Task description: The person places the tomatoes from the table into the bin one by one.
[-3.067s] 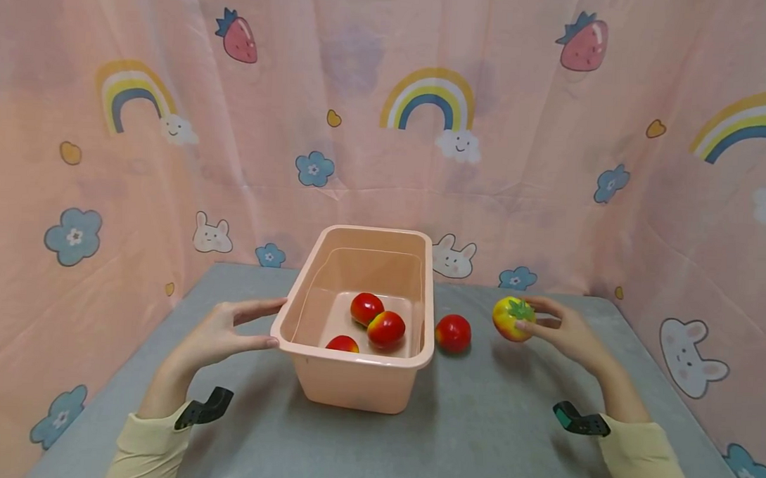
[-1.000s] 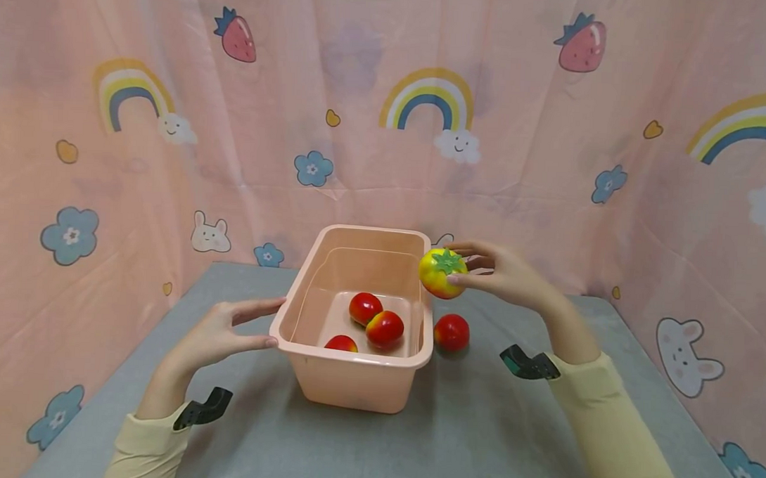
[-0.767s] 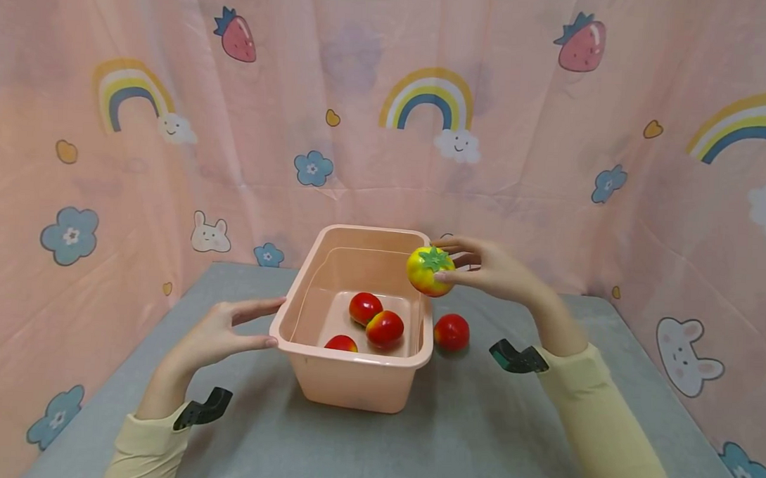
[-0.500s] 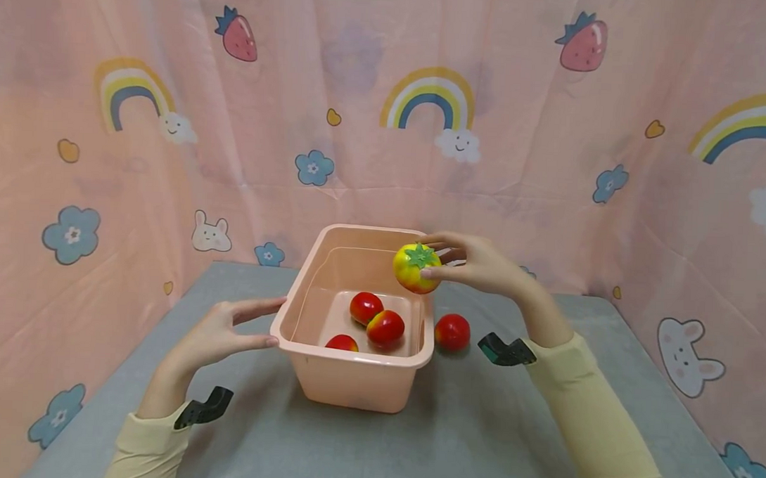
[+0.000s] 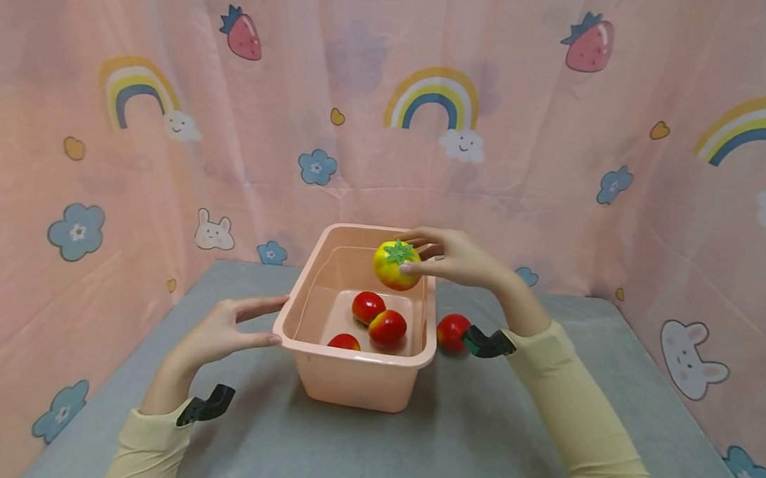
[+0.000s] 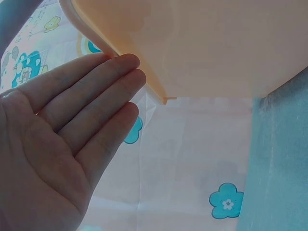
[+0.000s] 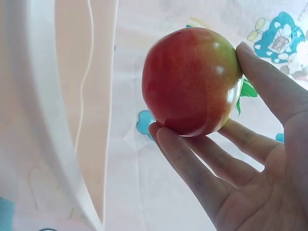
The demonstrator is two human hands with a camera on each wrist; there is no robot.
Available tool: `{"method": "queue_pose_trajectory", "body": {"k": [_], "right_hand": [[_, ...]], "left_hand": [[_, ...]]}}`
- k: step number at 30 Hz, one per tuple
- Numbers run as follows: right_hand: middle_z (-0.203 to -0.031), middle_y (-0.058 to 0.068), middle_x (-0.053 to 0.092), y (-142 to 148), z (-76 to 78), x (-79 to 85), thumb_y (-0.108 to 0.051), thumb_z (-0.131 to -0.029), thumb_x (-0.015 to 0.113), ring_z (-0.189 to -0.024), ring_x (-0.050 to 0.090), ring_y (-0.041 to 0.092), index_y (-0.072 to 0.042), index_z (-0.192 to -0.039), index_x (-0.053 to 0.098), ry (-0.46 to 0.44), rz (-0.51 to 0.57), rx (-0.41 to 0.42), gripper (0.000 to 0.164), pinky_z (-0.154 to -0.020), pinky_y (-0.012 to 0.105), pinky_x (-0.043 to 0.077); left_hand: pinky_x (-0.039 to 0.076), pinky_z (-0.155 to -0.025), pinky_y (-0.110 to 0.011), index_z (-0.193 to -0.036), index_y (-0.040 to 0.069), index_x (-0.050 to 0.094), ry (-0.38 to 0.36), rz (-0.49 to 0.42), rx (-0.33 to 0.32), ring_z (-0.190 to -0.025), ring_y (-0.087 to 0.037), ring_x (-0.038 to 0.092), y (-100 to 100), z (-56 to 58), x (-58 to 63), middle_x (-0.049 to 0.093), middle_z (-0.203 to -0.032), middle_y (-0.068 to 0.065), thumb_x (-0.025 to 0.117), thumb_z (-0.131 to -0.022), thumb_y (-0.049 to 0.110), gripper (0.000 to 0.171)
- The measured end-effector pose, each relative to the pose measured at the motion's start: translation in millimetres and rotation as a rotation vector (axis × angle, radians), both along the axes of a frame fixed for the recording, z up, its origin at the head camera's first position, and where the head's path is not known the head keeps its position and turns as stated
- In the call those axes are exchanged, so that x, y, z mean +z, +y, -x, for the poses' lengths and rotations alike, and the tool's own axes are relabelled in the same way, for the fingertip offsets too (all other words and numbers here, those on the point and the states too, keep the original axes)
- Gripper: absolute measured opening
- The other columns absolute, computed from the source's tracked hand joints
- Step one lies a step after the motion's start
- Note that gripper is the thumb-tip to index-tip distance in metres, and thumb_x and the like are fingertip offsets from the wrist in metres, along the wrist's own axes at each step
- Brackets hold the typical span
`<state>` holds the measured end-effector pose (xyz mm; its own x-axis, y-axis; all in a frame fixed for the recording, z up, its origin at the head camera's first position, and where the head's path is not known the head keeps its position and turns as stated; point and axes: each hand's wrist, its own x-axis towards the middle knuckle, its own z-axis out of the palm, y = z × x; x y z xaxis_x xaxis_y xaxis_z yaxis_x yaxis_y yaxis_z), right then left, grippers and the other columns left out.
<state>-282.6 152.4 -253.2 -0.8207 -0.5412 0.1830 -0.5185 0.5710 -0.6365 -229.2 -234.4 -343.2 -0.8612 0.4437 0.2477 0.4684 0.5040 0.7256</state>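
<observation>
My right hand (image 5: pixel 455 258) pinches a tomato (image 5: pixel 392 266) between thumb and fingers, above the right side of a pink plastic bin (image 5: pixel 359 379). Its yellow top and green leafy cap face the head camera; in the right wrist view the tomato (image 7: pixel 190 82) shows its red, glossy side. Inside the bin lie a red tomato (image 5: pixel 368 307), another one (image 5: pixel 389 328) touching it, and a third (image 5: pixel 344 342) partly hidden by the front rim. My left hand (image 5: pixel 218 335) touches the bin's left rim with fingertips and thumb. In the left wrist view the fingers (image 6: pixel 103 96) look straight.
One more red tomato (image 5: pixel 452 333) sits on the grey tabletop (image 5: pixel 490 425), just right of the bin, partly covered by the black wrist camera (image 5: pixel 488 342). A pink patterned curtain (image 5: pixel 525 166) hangs behind the table and along both sides.
The right hand has carried its tomato up and left from the right side of the table to over the bin. The left hand stays at the rim; the other tomatoes keep their places.
</observation>
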Motion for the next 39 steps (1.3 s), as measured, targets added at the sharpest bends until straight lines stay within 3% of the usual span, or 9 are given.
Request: {"method": "queue_pose_trajectory", "body": {"k": [14,24,32,39], "right_hand": [[-0.129,0.006,0.060,-19,8.2,-3.1,-0.033,-0.084,0.072,-0.116,0.060,0.027,-0.016,-0.131,0.056,0.001,0.050,0.063,0.052,-0.095,0.044,0.051],[-0.129,0.004,0.060,0,7.7,-13.2,-0.033,-0.086,0.070,-0.114,0.061,0.025,-0.019,-0.130,0.056,-0.029,0.056,-0.009,0.048,-0.090,0.044,0.053],[-0.129,0.008,0.060,17,7.7,-22.8,-0.028,-0.087,0.069,-0.115,0.059,0.027,-0.015,-0.131,0.055,0.005,0.080,0.000,0.048,-0.092,0.044,0.053],[-0.129,0.012,0.059,31,8.7,-32.5,-0.029,-0.088,0.067,-0.114,0.060,0.030,-0.013,-0.131,0.054,-0.036,0.115,-0.007,0.047,-0.089,0.043,0.054]], "left_hand": [[0.042,-0.102,-0.054,-0.132,0.021,0.057,0.015,0.011,-0.001,-0.127,-0.024,0.051,2,0.2,1.8,0.059,-0.132,0.002,0.079,-0.077,0.032,0.061],[0.041,-0.099,-0.060,-0.132,0.019,0.058,0.010,0.015,0.013,-0.127,-0.029,0.051,3,-2.0,2.7,0.059,-0.132,-0.002,0.079,-0.077,0.033,0.061],[0.041,-0.099,-0.060,-0.132,0.020,0.057,0.011,0.028,0.019,-0.127,-0.029,0.051,1,-1.4,0.7,0.059,-0.132,-0.002,0.078,-0.077,0.034,0.061],[0.040,-0.099,-0.062,-0.133,0.019,0.057,0.015,0.025,0.021,-0.127,-0.030,0.051,2,-1.1,0.3,0.059,-0.133,-0.003,0.079,-0.077,0.033,0.061]]}}
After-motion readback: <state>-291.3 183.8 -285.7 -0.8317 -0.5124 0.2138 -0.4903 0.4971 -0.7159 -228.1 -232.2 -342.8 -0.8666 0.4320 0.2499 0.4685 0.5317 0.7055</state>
